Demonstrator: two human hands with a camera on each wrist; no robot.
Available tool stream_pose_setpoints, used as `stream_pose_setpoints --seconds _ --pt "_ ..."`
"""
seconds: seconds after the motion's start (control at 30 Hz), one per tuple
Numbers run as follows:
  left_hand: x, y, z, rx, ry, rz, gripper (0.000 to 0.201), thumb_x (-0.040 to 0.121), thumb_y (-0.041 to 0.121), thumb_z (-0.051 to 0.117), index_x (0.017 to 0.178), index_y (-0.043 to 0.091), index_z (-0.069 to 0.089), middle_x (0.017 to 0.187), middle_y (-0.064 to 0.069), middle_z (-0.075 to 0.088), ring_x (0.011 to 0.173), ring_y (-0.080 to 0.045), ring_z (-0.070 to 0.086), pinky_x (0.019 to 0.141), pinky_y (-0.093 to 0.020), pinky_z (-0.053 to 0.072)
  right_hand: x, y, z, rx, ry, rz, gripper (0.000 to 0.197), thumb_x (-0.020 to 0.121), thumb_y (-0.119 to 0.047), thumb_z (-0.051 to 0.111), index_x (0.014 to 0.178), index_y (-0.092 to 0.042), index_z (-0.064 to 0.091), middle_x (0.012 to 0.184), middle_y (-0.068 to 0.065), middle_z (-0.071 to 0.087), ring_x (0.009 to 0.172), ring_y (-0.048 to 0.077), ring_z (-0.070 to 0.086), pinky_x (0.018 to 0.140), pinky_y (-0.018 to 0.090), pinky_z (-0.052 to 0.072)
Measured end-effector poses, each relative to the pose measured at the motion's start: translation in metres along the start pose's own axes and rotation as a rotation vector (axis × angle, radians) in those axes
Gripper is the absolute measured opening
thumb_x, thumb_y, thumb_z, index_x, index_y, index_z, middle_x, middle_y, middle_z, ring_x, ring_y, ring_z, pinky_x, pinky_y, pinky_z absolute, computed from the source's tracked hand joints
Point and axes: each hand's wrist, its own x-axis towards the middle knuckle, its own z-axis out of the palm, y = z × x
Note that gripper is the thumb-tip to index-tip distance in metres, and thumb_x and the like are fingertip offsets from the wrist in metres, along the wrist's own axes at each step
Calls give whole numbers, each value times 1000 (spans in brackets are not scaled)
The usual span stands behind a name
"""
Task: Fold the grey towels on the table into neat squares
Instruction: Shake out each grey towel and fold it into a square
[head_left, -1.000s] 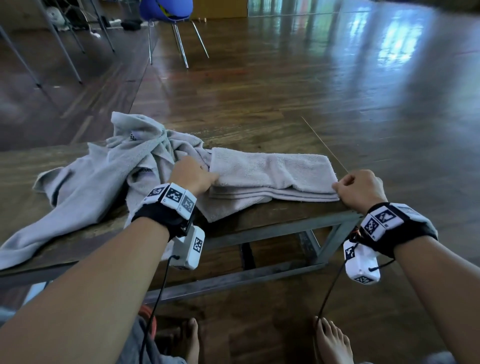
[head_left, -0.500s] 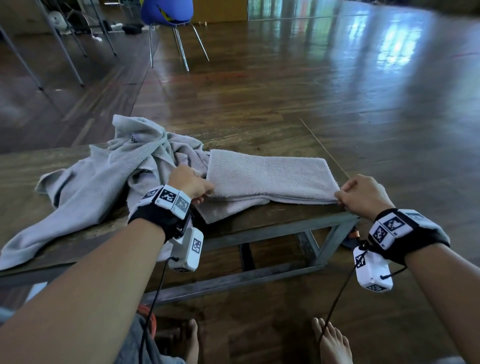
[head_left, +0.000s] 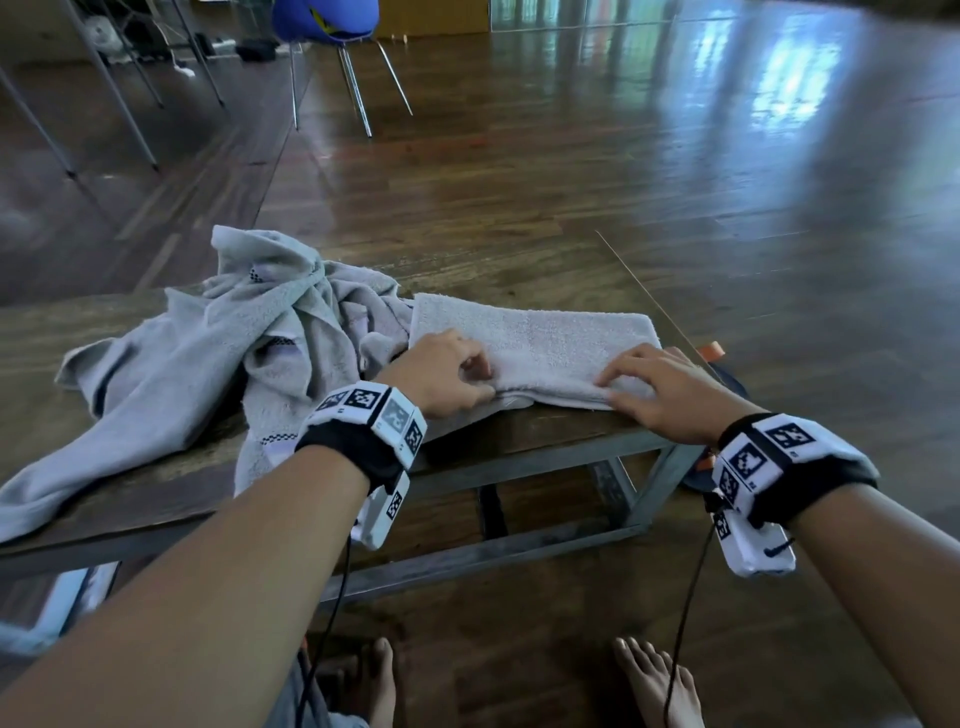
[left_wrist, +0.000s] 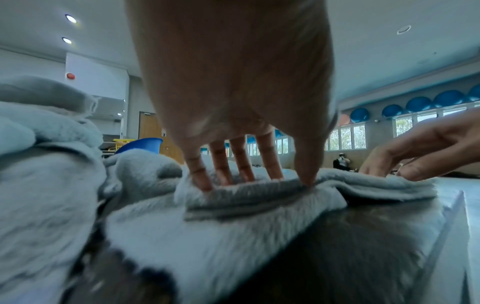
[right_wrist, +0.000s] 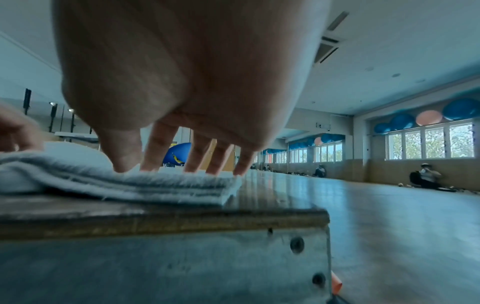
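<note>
A grey towel (head_left: 535, 340), folded into a long layered strip, lies at the right end of the low wooden table (head_left: 519, 441). My left hand (head_left: 470, 371) presses its fingertips and thumb into the strip's near left edge (left_wrist: 241, 197); the left hand (left_wrist: 249, 181) has nearly straight fingers. My right hand (head_left: 618, 387) lies flat on the near right corner, and the right hand (right_wrist: 182, 170) touches the top layer with spread fingers. A crumpled heap of grey towels (head_left: 234, 353) sits to the left, touching the strip's left end.
The strip's right end reaches the table's right corner (right_wrist: 311, 218). An orange and black object (head_left: 722, 374) lies on the floor beside it. A blue chair (head_left: 324, 21) stands behind the table. My bare feet (head_left: 654, 680) are under the near edge.
Both hands have let go of the strip's ends and moved inward onto its near edge, fingers now spread and pressing. The strip lies flatter.
</note>
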Motion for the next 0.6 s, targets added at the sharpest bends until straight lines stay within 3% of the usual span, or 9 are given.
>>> stream_pose_setpoints --seconds 0.07,0.13,0.17,0.23,0.3,0.37,0.5,0.6 --pt "3 4 -3 -15 9 -49 28 82 54 62 88 27 68 91 9 62 87 -12 60 77 -32 49 3 -4 -6 -80 41 23 30 89 -63 47 99 -43 67 121 -10 58 120 19 48 104 44 36" --pt "5 12 -1 -45 117 -34 28 83 51 58 78 24 67 82 8 66 81 -13 63 72 -33 53 5 -13 -7 -149 123 7 33 92 -60 46 96 -37 69 113 -8 60 114 18 51 100 41 37" --pt "7 16 2 -39 197 6 25 85 46 58 80 23 66 85 7 64 86 -13 62 74 -33 52 7 -17 -5 -148 171 -13 31 94 -56 47 96 -34 69 111 -8 60 113 18 52 99 41 38" --pt "12 22 10 -16 299 94 18 90 38 58 97 22 64 107 4 59 107 -16 53 90 -36 47 11 -26 -1 -100 222 -45 24 97 -47 49 105 -31 65 118 -7 59 118 18 51 101 41 40" --pt "20 26 19 41 266 107 27 94 39 53 118 26 58 138 2 48 134 -20 37 107 -41 33 18 -34 4 -68 198 -57 30 99 -40 49 124 -28 58 137 -7 52 128 18 45 104 42 38" --pt "29 28 28 49 216 66 37 99 44 45 131 27 51 158 2 30 150 -21 14 118 -44 17 27 -40 10 -65 158 -53 41 100 -34 49 139 -22 48 149 -5 44 135 18 40 110 42 35" --pt "45 32 42 10 142 -4 53 102 53 24 146 28 38 166 1 12 153 -18 -5 122 -45 -4 42 -48 18 -32 132 -42 53 102 -32 45 152 -17 33 162 1 28 147 23 29 118 41 26" --pt "49 31 52 99 31 -41 55 102 52 18 154 32 21 167 0 2 153 -22 -10 119 -50 -12 47 -51 30 -21 -6 -58 65 103 -38 41 159 -18 16 168 3 12 155 22 11 123 40 11"
